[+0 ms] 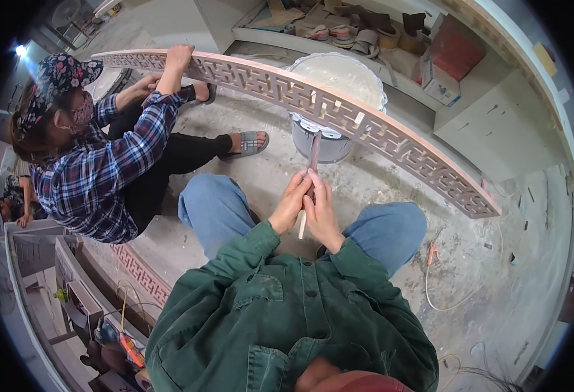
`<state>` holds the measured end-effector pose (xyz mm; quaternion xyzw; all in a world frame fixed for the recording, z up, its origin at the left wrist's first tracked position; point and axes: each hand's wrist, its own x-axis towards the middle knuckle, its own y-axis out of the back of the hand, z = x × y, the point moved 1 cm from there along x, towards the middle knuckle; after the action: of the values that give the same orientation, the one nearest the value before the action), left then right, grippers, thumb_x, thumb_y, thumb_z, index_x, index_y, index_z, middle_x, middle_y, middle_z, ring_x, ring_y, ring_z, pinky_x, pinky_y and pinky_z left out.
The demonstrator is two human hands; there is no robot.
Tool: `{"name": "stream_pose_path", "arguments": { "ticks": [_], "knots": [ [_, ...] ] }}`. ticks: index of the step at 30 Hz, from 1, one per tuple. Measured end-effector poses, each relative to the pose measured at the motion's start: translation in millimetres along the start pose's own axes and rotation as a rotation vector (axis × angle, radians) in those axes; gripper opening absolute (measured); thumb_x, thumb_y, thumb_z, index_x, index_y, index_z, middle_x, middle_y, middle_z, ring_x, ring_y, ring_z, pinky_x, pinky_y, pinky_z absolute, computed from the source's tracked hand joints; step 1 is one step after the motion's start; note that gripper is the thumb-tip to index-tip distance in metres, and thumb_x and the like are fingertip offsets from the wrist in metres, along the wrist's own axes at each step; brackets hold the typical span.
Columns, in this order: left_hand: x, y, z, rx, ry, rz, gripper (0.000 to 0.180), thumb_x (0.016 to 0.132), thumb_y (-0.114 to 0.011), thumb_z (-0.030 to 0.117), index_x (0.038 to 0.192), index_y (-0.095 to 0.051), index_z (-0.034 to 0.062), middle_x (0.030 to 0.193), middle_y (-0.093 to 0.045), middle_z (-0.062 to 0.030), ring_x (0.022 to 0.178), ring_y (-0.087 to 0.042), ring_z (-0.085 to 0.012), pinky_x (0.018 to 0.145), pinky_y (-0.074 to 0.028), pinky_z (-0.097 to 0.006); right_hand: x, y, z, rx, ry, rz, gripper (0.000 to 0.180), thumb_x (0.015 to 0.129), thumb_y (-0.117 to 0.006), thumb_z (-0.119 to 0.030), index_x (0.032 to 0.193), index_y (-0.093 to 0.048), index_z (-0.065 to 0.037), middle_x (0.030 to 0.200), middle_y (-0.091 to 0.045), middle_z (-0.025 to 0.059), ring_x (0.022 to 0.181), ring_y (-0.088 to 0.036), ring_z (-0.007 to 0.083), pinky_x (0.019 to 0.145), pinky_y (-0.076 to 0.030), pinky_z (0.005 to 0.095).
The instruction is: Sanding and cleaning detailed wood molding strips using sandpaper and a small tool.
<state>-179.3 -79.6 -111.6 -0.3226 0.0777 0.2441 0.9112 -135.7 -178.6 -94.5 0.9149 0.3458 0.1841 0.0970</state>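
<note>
In front of my knees, my left hand [290,201] and my right hand [322,210] close together around a thin stick [314,151]. Its upper part looks purplish-grey, perhaps wrapped, and a pale wooden end sticks out below my fingers. The stick's tip points up toward a long wooden fretwork panel [279,88] cut in a key pattern. Whether the tip touches the panel I cannot tell. That panel lies across a grey bucket [319,147] with a pale round top [339,77]. A co-worker's hand [180,57] rests on the panel's left part.
At the left a co-worker in a plaid shirt [97,179] sits close by. Another fretwork piece [140,274] lies lower left. An orange-handled tool [432,253] with a pale cord is on the floor at right. Shoes [342,36] line a low shelf behind the bucket.
</note>
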Motion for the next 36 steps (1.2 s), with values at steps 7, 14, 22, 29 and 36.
{"name": "stream_pose_path", "arguments": {
  "ticks": [7, 14, 22, 29, 36],
  "knots": [
    [-26.6, 22.6, 23.5, 0.304, -0.004, -0.139, 0.05, 0.094, -0.063, 0.02, 0.138, -0.048, 0.0009, 0.117, -0.061, 0.0018, 0.103, -0.055, -0.007, 0.089, -0.045, -0.025, -24.1, 20.6, 16.1, 0.402, -0.466, -0.083, 0.046, 0.098, -0.031, -0.003, 0.144, -0.036, -0.009, 0.106, -0.065, 0.0121, 0.086, -0.065, 0.025, 0.078, -0.051, 0.0357],
    [-45.0, 13.4, 39.0, 0.302, 0.077, -0.158, 0.03, 0.097, -0.058, 0.035, 0.113, -0.063, 0.0098, 0.092, -0.063, 0.0046, 0.077, -0.054, -0.0038, 0.066, -0.046, -0.021, -19.2, 11.7, -17.8, -0.192, 0.019, -0.08, 0.05, 0.09, -0.035, 0.002, 0.138, -0.044, -0.001, 0.126, -0.057, 0.0199, 0.117, -0.057, 0.0289, 0.097, -0.043, 0.0343],
    [-35.9, 45.5, 22.5, 0.218, 0.061, -0.023, 0.029, 0.095, -0.06, 0.036, 0.106, -0.066, 0.009, 0.091, -0.065, 0.0039, 0.077, -0.057, -0.0042, 0.064, -0.048, -0.02, -33.4, 10.1, 11.6, -0.008, -0.155, -0.215, 0.054, 0.095, -0.053, -0.011, 0.144, -0.033, -0.004, 0.096, -0.06, 0.0083, 0.07, -0.057, 0.0146, 0.062, -0.047, 0.0273],
    [-39.4, 47.1, 28.2, 0.17, 0.002, -0.018, 0.027, 0.093, -0.062, 0.016, 0.117, -0.056, 0.0053, 0.086, -0.062, 0.001, 0.071, -0.057, -0.0054, 0.059, -0.049, -0.02, -21.4, 16.2, -7.9, 0.143, -0.241, -0.179, 0.038, 0.097, -0.047, -0.009, 0.135, -0.046, -0.007, 0.084, -0.053, 0.002, 0.054, -0.046, 0.0054, 0.047, -0.037, 0.0215],
    [-52.8, 51.5, 66.4, 1.044, -0.673, 0.212, 0.098, 0.065, -0.074, 0.008, 0.147, -0.021, 0.0105, 0.138, -0.028, -0.0259, 0.131, -0.029, -0.0443, 0.111, -0.029, -0.044, -32.5, 40.4, -14.5, 0.374, -0.515, -0.413, 0.032, 0.098, -0.047, -0.011, 0.13, -0.05, -0.007, 0.076, -0.055, -0.0015, 0.047, -0.043, 0.0033, 0.042, -0.032, 0.019]
  ]
}}
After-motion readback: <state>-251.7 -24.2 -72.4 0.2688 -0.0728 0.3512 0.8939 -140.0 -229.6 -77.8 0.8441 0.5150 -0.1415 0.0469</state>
